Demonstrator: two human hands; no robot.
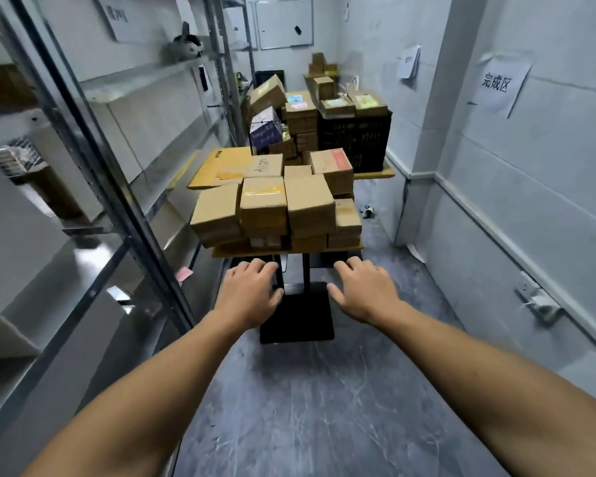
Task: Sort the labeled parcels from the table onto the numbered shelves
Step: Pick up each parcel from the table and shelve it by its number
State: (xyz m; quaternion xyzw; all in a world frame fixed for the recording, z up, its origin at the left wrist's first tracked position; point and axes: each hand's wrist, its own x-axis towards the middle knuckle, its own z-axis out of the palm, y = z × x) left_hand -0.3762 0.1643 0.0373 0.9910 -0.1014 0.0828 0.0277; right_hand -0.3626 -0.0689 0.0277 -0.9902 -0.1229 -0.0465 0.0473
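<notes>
A: Start nearest; what are the hands doing?

B: Both arms reach forward at twelve o'clock; the left hand (252, 292) and right hand (362, 290) are apart, fingers spread and relaxed, holding nothing; they hang short of the near edge of the table (221, 252), not touching it.

A: And the parcels?

B: The parcels (276, 211) sit stacked on that table, just beyond the fingertips; a front row of brown cartons, packed side by side and two layers deep, with a flat yellow envelope (217, 166) behind at eleven o'clock.

A: So the step is picking one?

B: I judge so; best to take a top carton from the front row, one hand on each side, and lift straight up so its neighbours stay put; the labels are not readable from here, so turn it to find the number first.

A: Where does it go?

B: The metal shelves (124, 187) run along nine to eleven o'clock; farther on at one o'clock stands a black crate (355, 139) with more boxes.
</notes>
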